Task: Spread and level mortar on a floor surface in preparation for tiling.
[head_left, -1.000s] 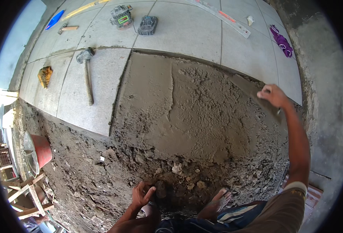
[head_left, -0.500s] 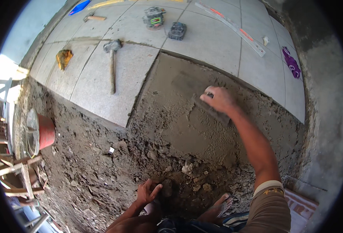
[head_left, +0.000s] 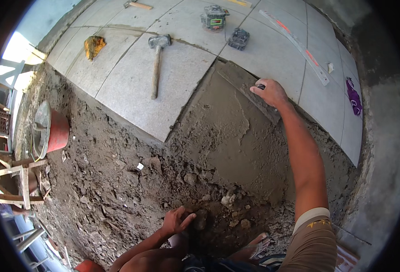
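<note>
My right hand (head_left: 272,94) is closed round the dark handle of a plastering trowel (head_left: 249,93). Its long flat blade lies on the smoothed wet mortar (head_left: 229,131), close to the edge of the laid tiles. Rougher mortar borders the smooth patch. Low in the view, my left hand (head_left: 177,221) is by my knee, thumb apart from the fingers and nothing in its grip. A dark lump of stone (head_left: 200,219) is right beside it. A mallet (head_left: 157,63) with a wooden handle rests on the pale tile (head_left: 132,97) left of the mortar.
Beyond are two dusty tool-like blocks (head_left: 239,39) (head_left: 214,19), a long level (head_left: 295,47), a purple cloth (head_left: 353,96), a yellowish lump (head_left: 94,47) and a hammer (head_left: 138,5). A red bucket (head_left: 58,131) stands at left on rubble. A grey wall (head_left: 383,136) bounds the right.
My right hand has pushed the trowel away from me and slightly right, up to the tile edge. The view has shifted a little; my left hand stays near my knee.
</note>
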A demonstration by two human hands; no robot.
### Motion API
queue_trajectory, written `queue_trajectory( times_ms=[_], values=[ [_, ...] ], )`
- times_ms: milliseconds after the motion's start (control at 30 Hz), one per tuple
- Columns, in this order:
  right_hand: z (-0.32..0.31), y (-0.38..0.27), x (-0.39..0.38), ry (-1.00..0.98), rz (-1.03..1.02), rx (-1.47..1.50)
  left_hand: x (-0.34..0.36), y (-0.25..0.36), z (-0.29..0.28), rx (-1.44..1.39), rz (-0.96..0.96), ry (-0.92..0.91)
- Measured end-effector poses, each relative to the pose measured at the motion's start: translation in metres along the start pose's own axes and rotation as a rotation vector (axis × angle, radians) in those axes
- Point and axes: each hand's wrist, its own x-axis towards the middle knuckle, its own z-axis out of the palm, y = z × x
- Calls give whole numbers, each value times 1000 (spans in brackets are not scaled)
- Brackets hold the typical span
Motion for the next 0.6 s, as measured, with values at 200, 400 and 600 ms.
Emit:
queue_trajectory(
  times_ms=[200, 400, 600],
  values=[
    [23, -57, -33, -179, -130, 65, -2, 4, -6, -17, 44, 37],
    [61, -120, -146, -362, -272, -69, 1, -8, 4, 20, 12, 26],
    [68, -77, -165, -228, -298, -190, 3, -10, 12, 34, -16, 42]
  ],
)
